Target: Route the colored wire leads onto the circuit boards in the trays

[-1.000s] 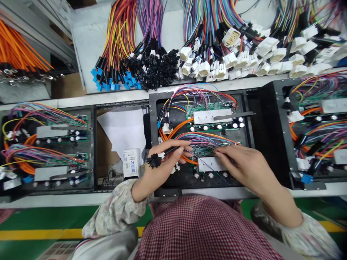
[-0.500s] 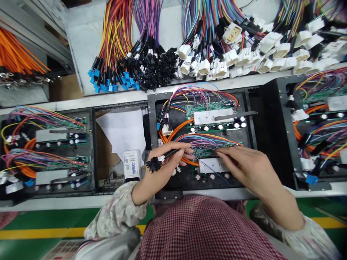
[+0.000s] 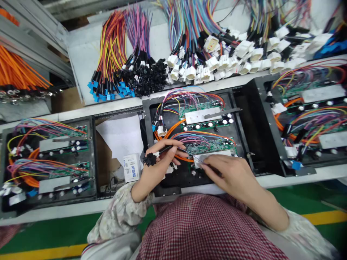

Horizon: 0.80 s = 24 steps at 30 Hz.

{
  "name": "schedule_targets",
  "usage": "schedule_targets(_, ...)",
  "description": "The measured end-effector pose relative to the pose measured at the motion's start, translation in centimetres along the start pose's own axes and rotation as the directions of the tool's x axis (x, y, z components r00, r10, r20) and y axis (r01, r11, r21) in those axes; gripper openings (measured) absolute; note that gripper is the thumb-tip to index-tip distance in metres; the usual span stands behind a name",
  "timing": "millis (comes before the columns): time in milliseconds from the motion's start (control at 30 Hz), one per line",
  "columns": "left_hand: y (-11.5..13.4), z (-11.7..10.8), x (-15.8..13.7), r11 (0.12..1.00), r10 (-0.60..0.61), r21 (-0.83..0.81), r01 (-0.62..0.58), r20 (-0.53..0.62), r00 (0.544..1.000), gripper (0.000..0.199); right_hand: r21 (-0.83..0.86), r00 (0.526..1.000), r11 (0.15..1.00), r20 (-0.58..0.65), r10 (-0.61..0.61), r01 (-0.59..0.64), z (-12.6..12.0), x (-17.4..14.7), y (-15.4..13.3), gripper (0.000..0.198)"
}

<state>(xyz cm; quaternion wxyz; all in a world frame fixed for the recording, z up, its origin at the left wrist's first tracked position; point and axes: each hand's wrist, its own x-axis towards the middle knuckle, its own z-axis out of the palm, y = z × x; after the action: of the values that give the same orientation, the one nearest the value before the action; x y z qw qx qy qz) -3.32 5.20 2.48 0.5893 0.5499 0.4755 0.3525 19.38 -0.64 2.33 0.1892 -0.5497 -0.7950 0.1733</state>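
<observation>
My left hand [image 3: 159, 162] is closed round the sleeved black end of a wire harness [image 3: 150, 159], whose black connectors stick out beside the palm. Thin wires run from its fingers to the right, where my right hand [image 3: 226, 173] pinches a thin wire [image 3: 192, 155] between thumb and forefinger. Both hands are above the lower circuit board [image 3: 214, 146] in a black tray [image 3: 240, 133]. My right fingers cover part of that board's pale metal plate. The upper circuit board [image 3: 179, 106] has colored wires and thick orange cables attached.
Bundles of colored wire harnesses [image 3: 189, 47] with white, black and blue connectors lie on the shelf behind. Similar wired trays stand left [image 3: 93, 159] and right [image 3: 282, 159]. A small white box [image 3: 131, 167] and white paper [image 3: 119, 135] lie between trays.
My right hand has moved left and slightly down, from the board's wires to a thin wire near my left hand. My left hand keeps its hold on the harness. The view has shifted.
</observation>
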Motion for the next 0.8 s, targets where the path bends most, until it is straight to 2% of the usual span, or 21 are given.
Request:
schedule_targets(67, -0.5, -0.3, 0.1, 0.949, 0.192, 0.257, -0.184, -0.006, 0.981, 0.013, -0.056, 0.990, 0.993, -0.102, 0.100, -0.106, -0.6, -0.9, 0.6, 0.030)
schedule_targets(133, -1.0, -0.6, 0.0, 0.777, 0.380, 0.519, -0.358, 0.068, 0.923, 0.021, -0.084, 0.928, 0.959, -0.289, 0.235, -0.269, -1.2, -1.8, 1.7, 0.028)
schedule_targets(167, -1.2, -0.7, 0.0, 0.675, 0.424, 0.612, -0.413, 0.137, 0.895, 0.031, -0.073, 0.892, 0.944, -0.358, 0.276, -0.321, -1.4, -2.2, 2.2, 0.024)
schedule_targets(233, -1.5, -0.9, -0.2, 0.496, 0.412, 0.727, -0.475, 0.285, 0.865, 0.055, -0.035, 0.857, 0.936, -0.415, 0.304, -0.349, -1.4, -2.7, 3.0, 0.015)
schedule_targets(300, -1.7, -0.9, -0.3, 0.347, 0.363, 0.789, -0.506, 0.385, 0.849, 0.071, -0.029, 0.866, 0.941, -0.400, 0.299, -0.338, -0.8, -2.7, 3.5, 0.015)
schedule_targets(367, -1.8, -0.7, -0.3, 0.231, 0.344, 0.829, -0.509, 0.420, 0.840, 0.074, -0.054, 0.873, 0.935, -0.381, 0.305, -0.351, 0.1, -2.5, 3.7, 0.018)
schedule_targets(433, -2.0, -0.4, -0.1, 0.154, 0.352, 0.856, -0.494, 0.420, 0.837, 0.066, -0.073, 0.872, 0.928, -0.377, 0.313, -0.365, 0.7, -2.2, 3.8, 0.019)
schedule_targets(567, -2.6, -0.1, 0.2, 0.106, 0.413, 0.886, -0.452, 0.374, 0.830, 0.045, -0.077, 0.879, 0.945, -0.398, 0.263, -0.318, 1.0, -2.1, 3.9, 0.018)
schedule_targets(667, -2.8, -0.1, 0.4, 0.149, 0.474, 0.880, -0.452, 0.337, 0.813, 0.039, -0.108, 0.893, 0.952, -0.389, 0.226, -0.288, 1.1, -1.9, 4.1, 0.018)
schedule_targets(800, -2.8, 0.0, 0.5, 0.217, 0.499, 0.866, -0.450, 0.298, 0.814, 0.043, -0.107, 0.894, 0.953, -0.389, 0.223, -0.284, 1.5, -1.7, 4.5, 0.020)
